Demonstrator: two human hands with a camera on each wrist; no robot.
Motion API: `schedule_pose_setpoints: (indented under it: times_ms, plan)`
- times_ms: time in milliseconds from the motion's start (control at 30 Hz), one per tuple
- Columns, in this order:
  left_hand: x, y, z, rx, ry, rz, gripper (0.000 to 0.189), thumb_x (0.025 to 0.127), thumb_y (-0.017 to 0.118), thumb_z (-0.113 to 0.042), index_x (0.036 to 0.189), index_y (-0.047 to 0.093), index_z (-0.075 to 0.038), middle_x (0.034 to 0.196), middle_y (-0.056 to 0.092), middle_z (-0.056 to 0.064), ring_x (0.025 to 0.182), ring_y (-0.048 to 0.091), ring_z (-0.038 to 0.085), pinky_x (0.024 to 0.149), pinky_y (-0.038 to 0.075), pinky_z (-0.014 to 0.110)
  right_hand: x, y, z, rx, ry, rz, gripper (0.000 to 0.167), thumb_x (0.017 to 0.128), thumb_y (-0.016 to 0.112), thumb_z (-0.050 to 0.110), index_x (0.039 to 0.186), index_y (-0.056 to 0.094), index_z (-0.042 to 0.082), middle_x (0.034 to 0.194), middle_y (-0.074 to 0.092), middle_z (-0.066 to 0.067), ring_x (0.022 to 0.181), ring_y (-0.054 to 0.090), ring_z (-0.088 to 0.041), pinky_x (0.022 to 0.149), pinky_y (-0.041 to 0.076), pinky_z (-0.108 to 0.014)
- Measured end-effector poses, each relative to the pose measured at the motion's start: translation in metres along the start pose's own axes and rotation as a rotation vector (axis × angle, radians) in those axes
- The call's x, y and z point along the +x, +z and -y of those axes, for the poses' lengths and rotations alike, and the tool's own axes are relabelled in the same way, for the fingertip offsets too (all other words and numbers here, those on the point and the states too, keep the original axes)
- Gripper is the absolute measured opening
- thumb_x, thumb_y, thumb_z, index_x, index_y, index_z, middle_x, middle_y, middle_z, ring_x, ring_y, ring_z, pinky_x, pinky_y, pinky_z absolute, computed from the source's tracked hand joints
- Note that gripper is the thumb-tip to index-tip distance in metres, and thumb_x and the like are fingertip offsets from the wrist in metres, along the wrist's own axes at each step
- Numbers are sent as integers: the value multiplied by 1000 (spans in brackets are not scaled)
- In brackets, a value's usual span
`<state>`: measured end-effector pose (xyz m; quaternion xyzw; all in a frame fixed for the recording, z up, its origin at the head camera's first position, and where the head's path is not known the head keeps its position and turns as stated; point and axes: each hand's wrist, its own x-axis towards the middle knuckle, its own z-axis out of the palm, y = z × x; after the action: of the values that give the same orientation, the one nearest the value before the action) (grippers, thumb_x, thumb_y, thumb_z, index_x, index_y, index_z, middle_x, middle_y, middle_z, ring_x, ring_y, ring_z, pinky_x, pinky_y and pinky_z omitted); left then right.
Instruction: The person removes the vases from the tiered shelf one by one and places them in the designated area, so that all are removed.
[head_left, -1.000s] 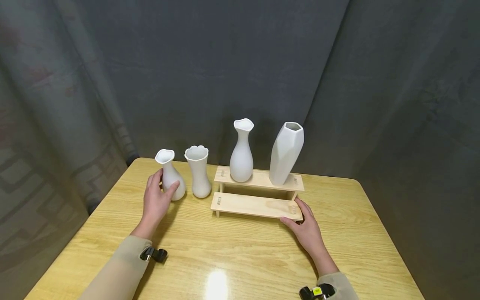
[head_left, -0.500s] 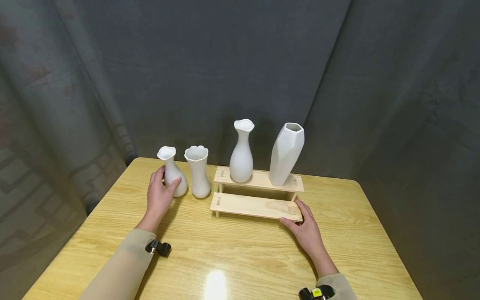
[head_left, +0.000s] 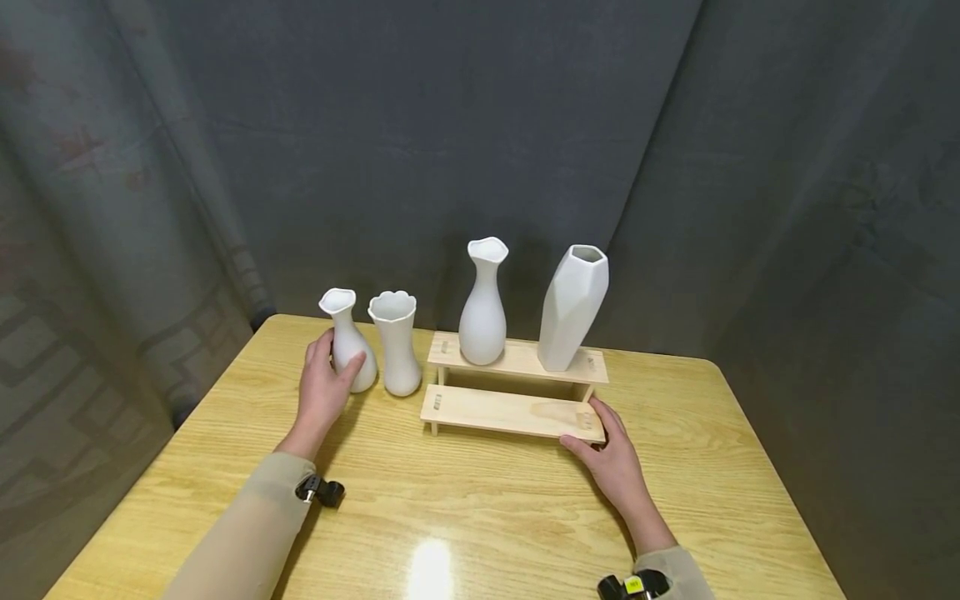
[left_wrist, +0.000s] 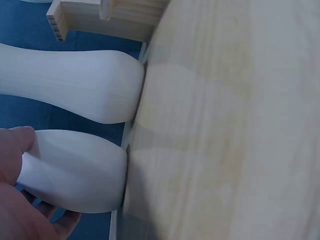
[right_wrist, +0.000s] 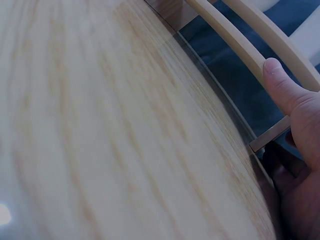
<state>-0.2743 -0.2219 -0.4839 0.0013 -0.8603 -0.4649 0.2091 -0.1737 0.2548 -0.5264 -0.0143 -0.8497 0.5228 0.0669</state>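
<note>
- One small white vase (head_left: 354, 358) with a wavy rim sits left of the middle of the frame; we cannot tell whether its base touches the surface (head_left: 487, 517).
- Our left hand (head_left: 322, 390) grips that vase's body, thumb on the right side and fingers round the left.
- Just right of it we see a scalloped vase (head_left: 398, 354) upright on the surface, with a narrow gap between the two.
- Our right hand (head_left: 617, 468), right of the frame's centre, pinches the right end of the two-tier wooden stand (head_left: 510, 411), thumb at the lower board's front edge, fingers behind.
- On the upper board (head_left: 521, 357), near its left end, we find a taller wavy-rimmed vase (head_left: 483, 327).
- Toward that board's right end stands a faceted vase (head_left: 573, 307), well apart from its neighbour.
- Behind everything, across the upper frame, we see a dark grey curtain (head_left: 420, 125).
</note>
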Motion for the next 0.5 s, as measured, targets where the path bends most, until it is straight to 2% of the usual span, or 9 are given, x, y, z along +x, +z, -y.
schedule_pose_setpoints:
  times_ms: [300,500]
  plan:
    - [-3,5,-1,19,-26,-11,70,108,74,-18,164,39,3,153,43,32,139,50,52,121,38,65,-1,0,1,1,12,4,98,95,90,41,174,35,20,177,29,-12,158,37,-41,125,36,-58]
    - [-3,3,-4,25,-37,6,70,109,72,-19,165,37,3,155,42,33,141,48,52,122,36,65,-1,-1,2,8,9,6,99,95,90,41,174,35,19,177,29,-13,158,37,-41,125,36,-58]
